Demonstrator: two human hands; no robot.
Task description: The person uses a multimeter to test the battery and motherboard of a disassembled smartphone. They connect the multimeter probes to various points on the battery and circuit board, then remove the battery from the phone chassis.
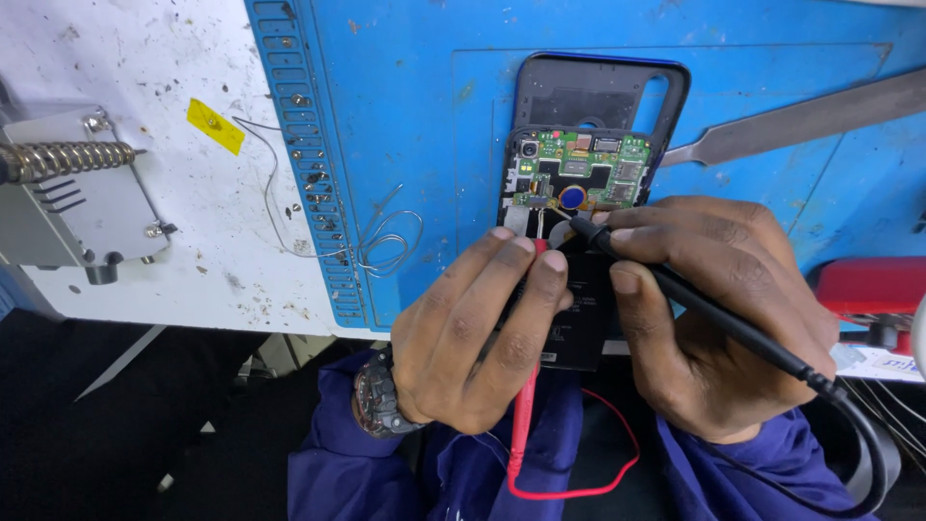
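phone (579, 193) lies opened on the blue mat (424, 116), back cover off, circuit board bare. left hand (477, 333) pinches the red probe (522, 425), right hand (719, 309) the black probe (675, 289); both tips touch the board at twelve o'clock of the hands. testing looks underway, reassembly left.

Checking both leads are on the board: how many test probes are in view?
2. The red probe is in the left hand, tip hidden behind its fingers. The black probe is in the right hand, tip on the phone's circuit board.
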